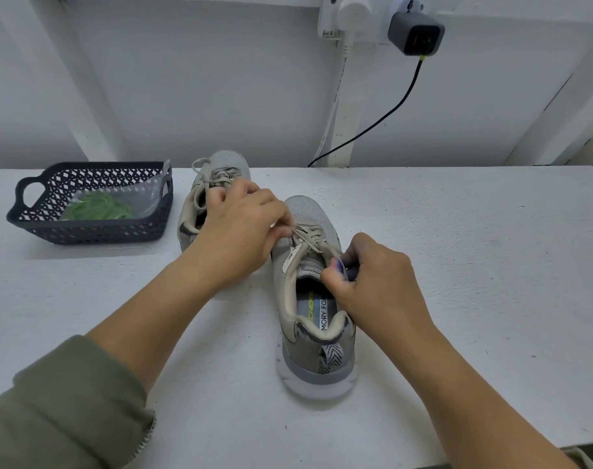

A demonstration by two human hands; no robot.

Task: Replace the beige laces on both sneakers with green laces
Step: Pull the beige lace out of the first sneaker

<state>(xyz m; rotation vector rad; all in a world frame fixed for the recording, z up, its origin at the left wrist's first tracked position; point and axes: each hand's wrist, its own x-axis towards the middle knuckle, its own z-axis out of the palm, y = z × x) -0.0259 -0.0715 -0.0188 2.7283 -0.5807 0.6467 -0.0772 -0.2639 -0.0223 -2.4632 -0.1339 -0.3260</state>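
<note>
Sneaker [308, 362], insole [319, 314] "MORY FO", left hand [241, 228], right hand [379, 277] pinching beige laces [311, 237]

On my feed the left arm wears a soft olive-green fabric sleeve [68, 407], bunched in thick folds above the bare forearm, its cuff edge ribbed and flecked with paler stitching. I can make out only a sliver of matching olive-green cloth [588, 460] by the right arm, at the bottom corner. The right hand [379, 275] has dark blue-purple polish on its thumbnail [337, 265]
</note>
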